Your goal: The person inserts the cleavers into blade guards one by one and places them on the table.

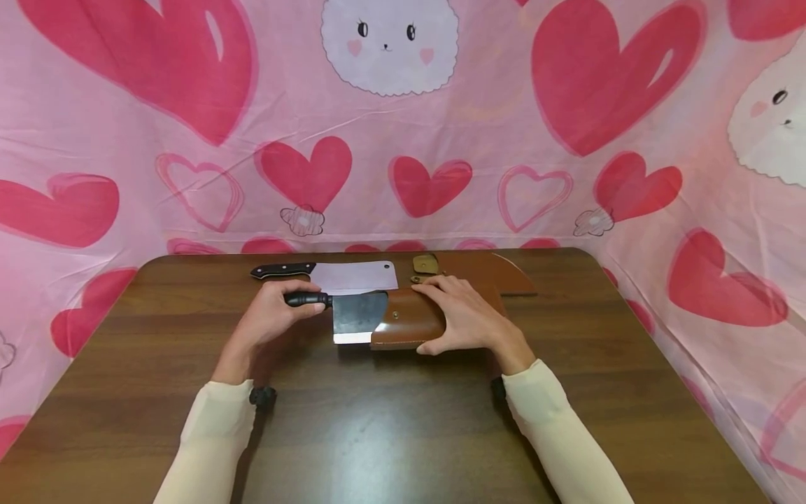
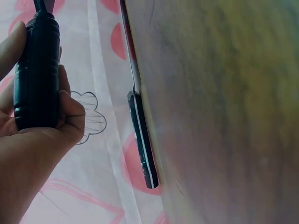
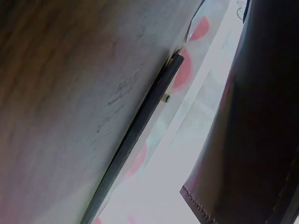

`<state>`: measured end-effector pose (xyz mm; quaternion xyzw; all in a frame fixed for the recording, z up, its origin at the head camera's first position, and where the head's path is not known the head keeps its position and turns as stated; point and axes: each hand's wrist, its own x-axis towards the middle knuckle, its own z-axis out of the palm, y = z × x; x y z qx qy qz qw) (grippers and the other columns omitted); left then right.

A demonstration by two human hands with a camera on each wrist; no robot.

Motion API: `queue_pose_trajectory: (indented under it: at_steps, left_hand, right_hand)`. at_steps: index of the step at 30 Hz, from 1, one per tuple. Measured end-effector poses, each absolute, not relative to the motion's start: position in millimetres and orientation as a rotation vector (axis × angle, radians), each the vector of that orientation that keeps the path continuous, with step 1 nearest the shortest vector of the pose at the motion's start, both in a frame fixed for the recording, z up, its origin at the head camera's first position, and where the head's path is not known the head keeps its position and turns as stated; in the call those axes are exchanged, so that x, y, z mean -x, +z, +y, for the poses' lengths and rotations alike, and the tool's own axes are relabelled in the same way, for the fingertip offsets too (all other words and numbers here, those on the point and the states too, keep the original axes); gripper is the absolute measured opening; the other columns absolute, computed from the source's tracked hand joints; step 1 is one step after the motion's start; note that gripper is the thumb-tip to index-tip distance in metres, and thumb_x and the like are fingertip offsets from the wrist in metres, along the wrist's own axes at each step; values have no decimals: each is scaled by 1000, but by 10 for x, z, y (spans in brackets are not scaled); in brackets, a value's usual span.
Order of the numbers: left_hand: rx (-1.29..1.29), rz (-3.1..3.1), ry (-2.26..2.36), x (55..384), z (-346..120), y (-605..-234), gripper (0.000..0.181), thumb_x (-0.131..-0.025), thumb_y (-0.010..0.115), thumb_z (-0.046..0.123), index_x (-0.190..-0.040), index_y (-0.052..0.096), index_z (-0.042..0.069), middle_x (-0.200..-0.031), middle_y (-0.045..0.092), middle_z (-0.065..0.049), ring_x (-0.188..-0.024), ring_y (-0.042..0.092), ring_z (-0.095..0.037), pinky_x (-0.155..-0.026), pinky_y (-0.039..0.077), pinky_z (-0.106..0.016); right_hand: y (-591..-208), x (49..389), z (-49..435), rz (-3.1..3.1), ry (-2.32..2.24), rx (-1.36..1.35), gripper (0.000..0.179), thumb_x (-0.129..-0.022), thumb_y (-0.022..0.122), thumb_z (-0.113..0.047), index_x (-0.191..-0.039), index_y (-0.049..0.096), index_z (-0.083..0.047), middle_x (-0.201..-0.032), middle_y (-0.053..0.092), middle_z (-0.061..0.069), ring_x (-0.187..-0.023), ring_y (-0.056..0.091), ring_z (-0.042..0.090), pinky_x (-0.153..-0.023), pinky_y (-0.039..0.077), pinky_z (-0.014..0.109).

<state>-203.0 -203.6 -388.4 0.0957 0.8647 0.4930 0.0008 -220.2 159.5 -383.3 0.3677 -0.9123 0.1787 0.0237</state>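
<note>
My left hand [image 1: 273, 311] grips the ridged black handle [image 2: 37, 74] of a cleaver. Its dark blade [image 1: 357, 315], with a bright cutting edge, is partly inside a brown leather sheath [image 1: 406, 318]; the rest of the blade is hidden there. Thumb and fingers of my right hand [image 1: 469, 315] hold that sheath by its two long sides. Both sheath and cleaver are raised above the table in the wrist views. Just behind lies a second cleaver [image 1: 355, 274], flat, its riveted black handle [image 1: 283, 270] pointing left.
Another brown leather sheath [image 1: 478, 273] lies flat at the back right, with an olive-toned strap flap [image 1: 425, 264] at its left end. The wooden table [image 1: 378, 434] ends at a pink heart-printed cloth [image 1: 365, 119] hanging behind it and at both sides.
</note>
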Motion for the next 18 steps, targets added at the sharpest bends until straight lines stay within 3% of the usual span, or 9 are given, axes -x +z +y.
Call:
queue_pose_trajectory:
  at_steps: [18]
  left_hand:
    - [-354,2756,1486,2096,-1900,-3913,34,-86,83,18,-115,75,3,-107,69,-13,-92,60,-26,-76,53,-30]
  right_hand:
    - [-3846,2175,1481,-2816,593,-1169,100,-66,83,-60,-149,51,-15,-143,49,7,-130,43,23,-106,36,48]
